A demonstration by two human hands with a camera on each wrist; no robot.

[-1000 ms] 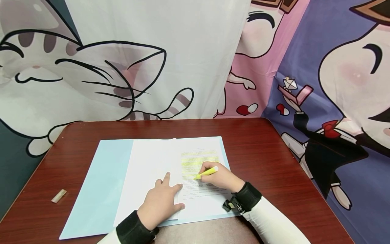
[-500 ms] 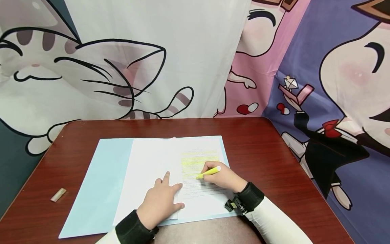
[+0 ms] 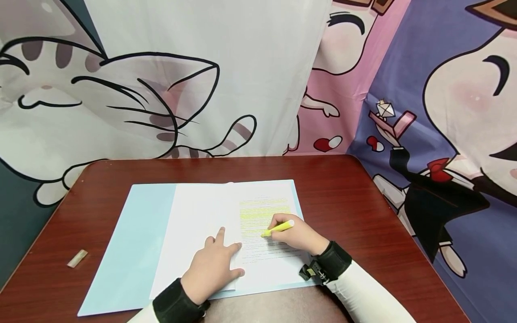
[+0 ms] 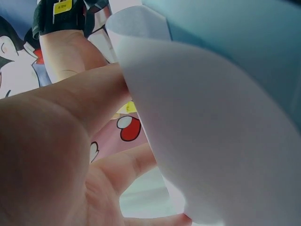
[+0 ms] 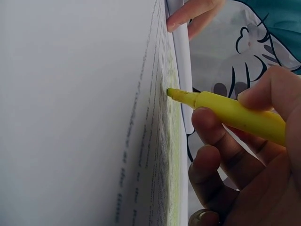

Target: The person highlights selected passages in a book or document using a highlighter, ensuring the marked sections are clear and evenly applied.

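Note:
A yellow highlighter (image 3: 282, 226) is pinched between the thumb and fingers of my right hand (image 3: 296, 234). Its tip meets the printed page (image 3: 266, 264) of white paper, and many lines in the upper part of the text carry yellow marks. In the right wrist view the highlighter (image 5: 240, 115) is seen close up, its tip at a line of print. My left hand (image 3: 212, 269) rests with spread fingers on the blank left page (image 3: 194, 211) near the middle fold. In the left wrist view, the fingers touch a curved sheet (image 4: 211, 132).
The pages lie in an opened light blue folder (image 3: 121, 251) on a dark red-brown table (image 3: 335, 197). A small pale block, perhaps an eraser (image 3: 77, 259), lies at the left. Cartoon-printed curtains (image 3: 258, 67) hang behind the table.
My right hand has moved slightly to the right, and the highlighter's tip has slid along a line of print. My left hand stays in place.

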